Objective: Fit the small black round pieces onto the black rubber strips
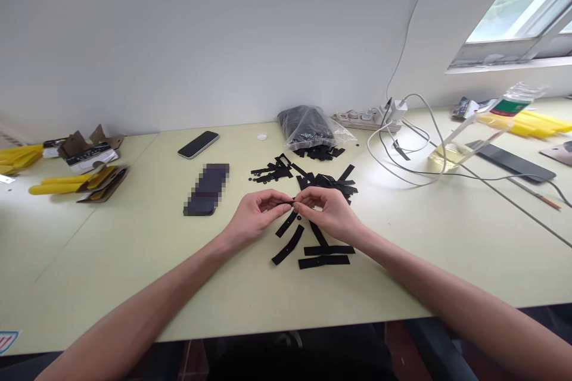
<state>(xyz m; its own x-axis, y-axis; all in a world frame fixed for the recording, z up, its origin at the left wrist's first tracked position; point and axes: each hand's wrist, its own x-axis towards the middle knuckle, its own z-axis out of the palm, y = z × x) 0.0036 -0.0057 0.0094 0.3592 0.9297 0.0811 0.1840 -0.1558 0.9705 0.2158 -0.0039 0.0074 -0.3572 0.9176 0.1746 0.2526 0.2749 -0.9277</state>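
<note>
My left hand (258,212) and my right hand (329,212) meet over the middle of the table, thumbs and fingertips pinched together. Between them is a thin black strip (286,202), mostly hidden by the fingers. A small dark ring (299,218) lies just below the fingertips. Closer to the table's front edge, several flat black strips lie loose, among them a slanted strip (288,246) and a level strip (324,261). Behind my hands spreads a pile of black strips (328,181), with small black pieces (270,174) to its left.
A clear plastic bag (308,126) of black pieces rests by the wall. To the left are a phone (199,144), a pixelated dark object (208,190) and yellow-handled items (58,186). At right, white cables (373,152) run from a power strip (366,120) near a bottle (513,104).
</note>
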